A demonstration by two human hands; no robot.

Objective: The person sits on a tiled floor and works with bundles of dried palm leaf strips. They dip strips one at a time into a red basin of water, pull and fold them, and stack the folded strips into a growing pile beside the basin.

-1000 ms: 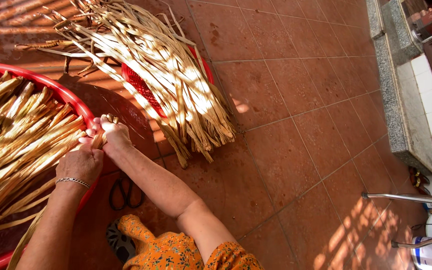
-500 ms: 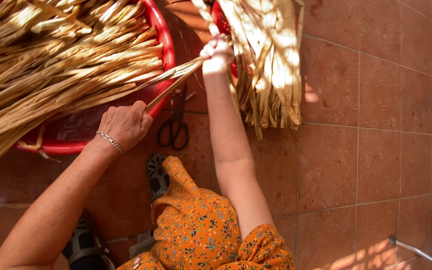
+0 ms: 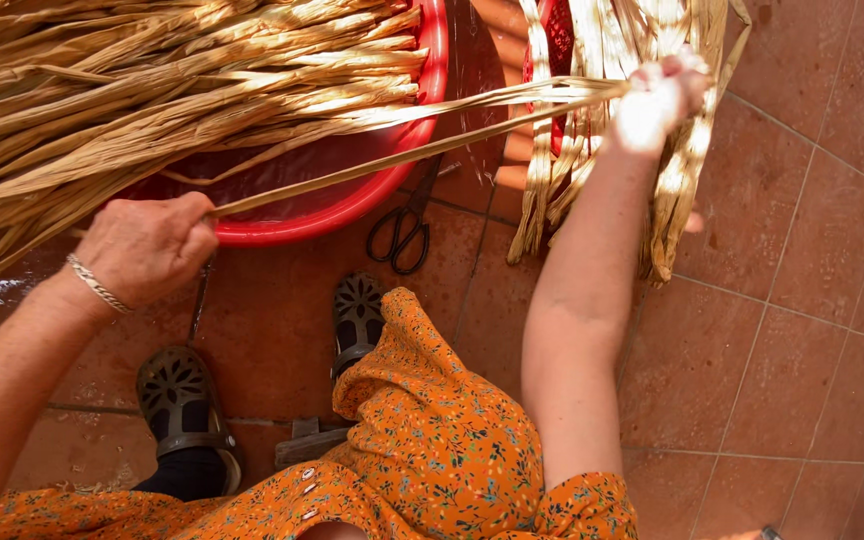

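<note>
A long pale straw strip (image 3: 412, 150) stretches between both my hands. My left hand (image 3: 147, 245) grips its lower end in front of a red basin (image 3: 352, 200) heaped with dried straw leaves (image 3: 152, 90). My right hand (image 3: 657, 95) pinches the strip's other end, raised over a second bundle of straw strips (image 3: 612, 120) that lies across a red stool-like thing (image 3: 557, 40). The strip runs taut across the basin's rim.
Black scissors (image 3: 402, 225) lie on the terracotta tile floor (image 3: 782, 330) just below the basin. My two feet in dark sandals (image 3: 357, 315) and my orange flowered dress (image 3: 432, 440) fill the lower middle. A wet patch shines at the far left.
The view has swung left and closer. My right hand has drawn the strip out to the right over the second bundle, while my left hand stays gripping its end at the basin.
</note>
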